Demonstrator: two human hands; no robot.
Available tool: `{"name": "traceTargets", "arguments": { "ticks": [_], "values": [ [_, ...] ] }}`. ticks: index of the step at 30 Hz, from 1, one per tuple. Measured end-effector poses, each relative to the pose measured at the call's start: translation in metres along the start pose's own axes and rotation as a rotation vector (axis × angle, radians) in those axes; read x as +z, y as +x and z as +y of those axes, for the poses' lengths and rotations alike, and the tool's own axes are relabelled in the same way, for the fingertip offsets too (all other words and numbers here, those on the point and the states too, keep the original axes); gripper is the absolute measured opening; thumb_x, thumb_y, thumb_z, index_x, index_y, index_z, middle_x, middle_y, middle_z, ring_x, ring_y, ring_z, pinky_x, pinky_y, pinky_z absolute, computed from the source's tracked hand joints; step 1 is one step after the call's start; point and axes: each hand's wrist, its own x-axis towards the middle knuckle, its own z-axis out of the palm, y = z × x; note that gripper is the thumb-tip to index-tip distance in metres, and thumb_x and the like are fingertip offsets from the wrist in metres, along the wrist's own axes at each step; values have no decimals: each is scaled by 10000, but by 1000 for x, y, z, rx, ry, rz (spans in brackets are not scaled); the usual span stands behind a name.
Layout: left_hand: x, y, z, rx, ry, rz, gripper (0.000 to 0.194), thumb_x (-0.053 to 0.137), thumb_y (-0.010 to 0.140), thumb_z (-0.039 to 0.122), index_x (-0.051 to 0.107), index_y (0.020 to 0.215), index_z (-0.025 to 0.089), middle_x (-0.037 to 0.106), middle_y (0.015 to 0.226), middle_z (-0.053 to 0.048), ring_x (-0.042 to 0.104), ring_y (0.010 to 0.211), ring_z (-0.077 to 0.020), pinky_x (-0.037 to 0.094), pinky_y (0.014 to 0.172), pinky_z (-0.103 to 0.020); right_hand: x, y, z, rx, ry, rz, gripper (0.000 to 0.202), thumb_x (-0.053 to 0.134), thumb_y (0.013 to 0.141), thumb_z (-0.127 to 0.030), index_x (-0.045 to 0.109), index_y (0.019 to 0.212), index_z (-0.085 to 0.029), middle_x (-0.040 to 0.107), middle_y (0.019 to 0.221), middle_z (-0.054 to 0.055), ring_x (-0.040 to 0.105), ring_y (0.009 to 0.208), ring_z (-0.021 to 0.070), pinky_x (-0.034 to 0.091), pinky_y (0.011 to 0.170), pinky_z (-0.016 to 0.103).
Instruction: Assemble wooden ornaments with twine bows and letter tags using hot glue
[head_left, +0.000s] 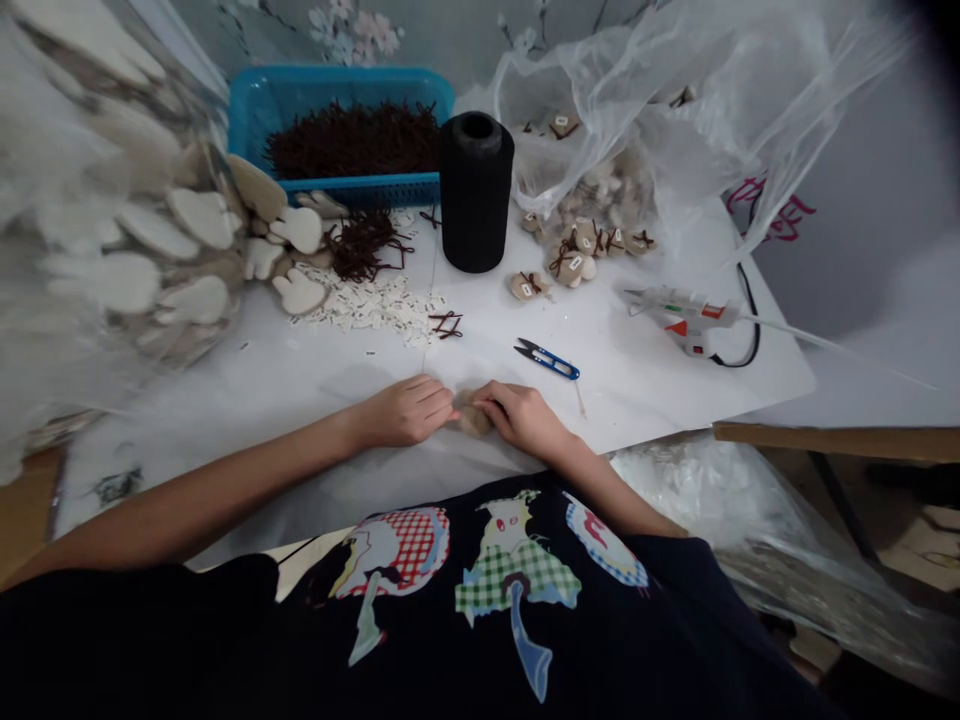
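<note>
Fingers [491, 398] of the right hand [527, 420] are pinching a small tan piece [474, 418] near the front edge of the white desk [600, 400], with the grip closing on its far side. The left hand [412, 410] is curling its fingers inward, and its closed grip is meeting the left edge of the tan piece; whether anything is sitting between those fingertips is too small to tell. Beyond the right hand, blue thread snips [547, 358] are lying with their blades pointing left and away. Farther right, a white glue gun [690, 315] is lying on its side. A black cone [477, 195] is standing upright before the right end of a blue basket [247, 110], which is holding brown cords [352, 140]. A smaller brown heap [364, 245] is lying in front of the basket, touching scattered white tags [375, 305]. Rabbit-shaped pieces [300, 290] are crowding the left side, many showing through a clear bag [67, 200]. On the right, tan pieces with brown bows [574, 265] are gathering at another clear bag [645, 110].
</note>
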Motion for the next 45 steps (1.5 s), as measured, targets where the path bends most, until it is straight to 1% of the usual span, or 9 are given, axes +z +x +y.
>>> {"name": "traceTargets", "arguments": {
  "ticks": [10, 18, 20, 25, 28, 32, 35, 40, 45],
  "values": [
    [1, 2, 0, 2, -71, 24, 244, 547, 892, 148, 504, 652, 165, 501, 632, -12, 451, 614, -152, 365, 613, -302, 0, 1, 0, -2, -4, -1, 189, 391, 973, -281, 554, 942, -190, 661, 835, 49, 602, 730, 150, 461, 689, 262],
    [-2, 4, 1, 3, -116, 49, 265, 558, 898, 203, 489, 644, 178, 492, 609, 2, 426, 583, -143, 324, 554, -290, -1, 2, 0, 0, -14, -4, 186, 395, 967, -275, 553, 917, -191, 653, 803, 45, 594, 707, 152, 455, 673, 262],
    [-6, 5, 3, -112, -206, 52, 290, 534, 915, 268, 476, 645, 179, 486, 608, -2, 426, 594, -150, 338, 563, -292, -1, 2, -1, 0, -8, -3, 179, 401, 965, -273, 553, 918, -192, 655, 806, 44, 597, 706, 151, 455, 671, 259],
    [-18, 9, 15, -685, -766, 79, 319, 442, 948, 357, 497, 699, 165, 593, 842, -60, 542, 783, -156, 439, 714, -290, -2, 3, -4, 42, 20, 3, 144, 425, 951, -248, 556, 924, -193, 665, 787, 33, 610, 685, 147, 449, 651, 244],
    [-20, 13, 20, -819, -1022, 82, 334, 511, 907, 393, 482, 668, 161, 643, 953, -70, 588, 855, -161, 454, 751, -289, -2, 6, -5, 72, 43, -3, 128, 438, 943, -229, 562, 928, -198, 680, 811, 30, 621, 690, 143, 449, 656, 239],
    [-15, 16, 21, -904, -1154, -45, 346, 501, 888, 464, 542, 738, 154, 587, 717, -12, 523, 646, -127, 417, 596, -253, -4, 7, -5, 81, 76, 13, 116, 451, 928, -218, 564, 907, -200, 675, 787, 22, 620, 672, 139, 451, 649, 235],
    [-8, 16, 21, -866, -1002, -116, 365, 554, 844, 504, 500, 716, 166, 502, 652, 23, 461, 598, -114, 385, 567, -241, -6, 7, -2, 99, 134, 49, 98, 469, 908, -211, 566, 907, -202, 666, 753, 3, 616, 641, 129, 450, 624, 225],
    [0, 15, 23, -654, -717, -123, 433, 575, 810, 581, 433, 709, 184, 493, 664, 6, 463, 624, -143, 391, 604, -276, -8, 8, 3, 78, 120, 57, 108, 457, 923, -244, 548, 884, -201, 645, 730, 3, 594, 615, 128, 439, 607, 225],
    [-3, 13, 18, -679, -719, -188, 450, 575, 799, 606, 438, 741, 182, 502, 692, -3, 479, 646, -151, 396, 611, -274, -8, 6, 5, 9, 1, 7, 134, 409, 942, -241, 510, 865, -198, 628, 747, 31, 587, 655, 152, 434, 634, 246]
  ]
}}
